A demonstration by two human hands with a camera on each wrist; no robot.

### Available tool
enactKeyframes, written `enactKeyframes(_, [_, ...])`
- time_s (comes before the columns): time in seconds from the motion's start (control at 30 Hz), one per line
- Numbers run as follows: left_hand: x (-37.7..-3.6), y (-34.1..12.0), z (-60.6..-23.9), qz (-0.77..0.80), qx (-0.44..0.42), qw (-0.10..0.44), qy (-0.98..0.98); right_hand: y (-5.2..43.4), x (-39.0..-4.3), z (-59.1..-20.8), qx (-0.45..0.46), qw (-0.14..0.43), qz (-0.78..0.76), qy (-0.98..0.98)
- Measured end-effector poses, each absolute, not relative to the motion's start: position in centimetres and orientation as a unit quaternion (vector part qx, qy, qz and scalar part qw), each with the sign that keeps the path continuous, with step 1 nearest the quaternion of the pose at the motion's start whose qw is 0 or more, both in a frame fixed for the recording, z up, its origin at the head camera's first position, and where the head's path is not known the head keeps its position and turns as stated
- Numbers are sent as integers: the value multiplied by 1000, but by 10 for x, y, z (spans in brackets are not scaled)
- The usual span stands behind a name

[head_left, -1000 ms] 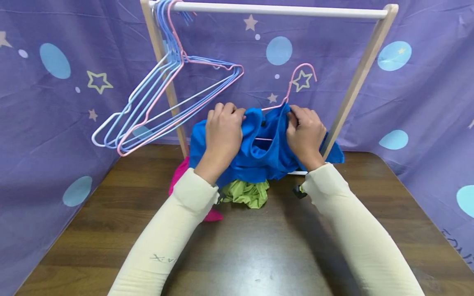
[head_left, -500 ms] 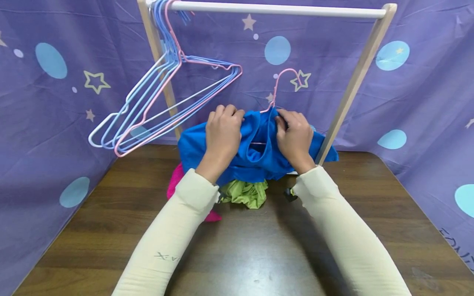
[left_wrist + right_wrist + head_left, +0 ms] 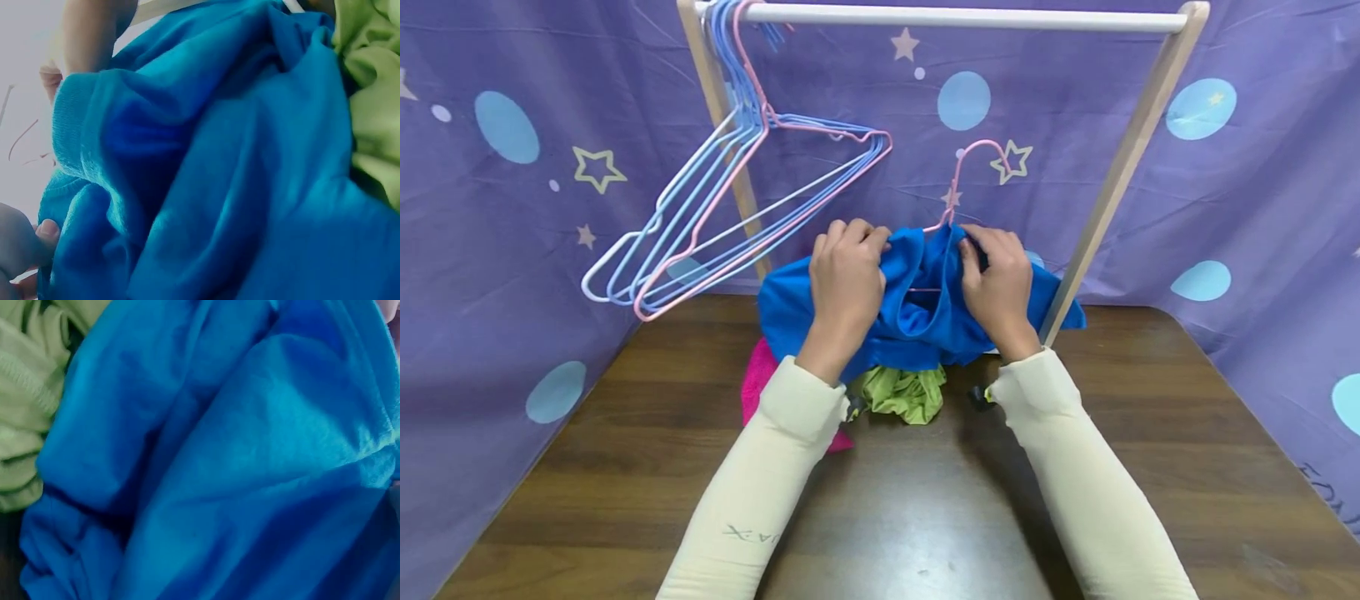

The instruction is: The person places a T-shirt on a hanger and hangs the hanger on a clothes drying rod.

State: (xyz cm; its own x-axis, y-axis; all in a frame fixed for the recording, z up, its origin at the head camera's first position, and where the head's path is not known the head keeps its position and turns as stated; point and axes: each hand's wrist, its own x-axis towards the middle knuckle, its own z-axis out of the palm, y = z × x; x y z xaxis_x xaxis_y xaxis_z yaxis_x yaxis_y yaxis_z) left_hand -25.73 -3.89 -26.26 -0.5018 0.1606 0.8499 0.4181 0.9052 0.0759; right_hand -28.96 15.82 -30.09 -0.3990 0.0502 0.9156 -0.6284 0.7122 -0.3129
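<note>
A blue T-shirt (image 3: 910, 354) with a ribbed collar is draped over a pink wire hanger (image 3: 956, 175), whose hook sticks up above the neckline. Through the neck opening a bit of the hanger's lower bar shows. My left hand (image 3: 847, 279) pinches the shirt left of the collar. On the other side, my right hand (image 3: 1000, 287) grips the fabric right beside the neckline, thumb against the cloth. In the left wrist view the left thumb (image 3: 47, 229) presses on the shirt's edge. Blue folds (image 3: 250, 469) fill most of the right wrist view.
A rack with a white top bar (image 3: 970, 15) and wooden posts (image 3: 1120, 179) stands behind. Several blue, white and pink hangers (image 3: 752, 133) hang at its left end. Crumpled green cloth (image 3: 904, 396) and pink cloth (image 3: 758, 379) lie on the wooden table (image 3: 910, 517).
Both hands keep their hold. The right hand, shirt and pink hanger have shifted left, and the hanger's hook sits a little lower. Over the last half second, little moved.
</note>
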Motion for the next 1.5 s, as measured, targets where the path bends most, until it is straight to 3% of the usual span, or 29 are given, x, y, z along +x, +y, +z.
enactKeyframes(0.5, [-251,-38,-272,-212,-145,497,-829,153,-275,-302,176,537,377,-734])
enactKeyframes(1.5, [-252,-58,-270,-259,-124,480,-829,173,-264,-291,149,438,327,-824])
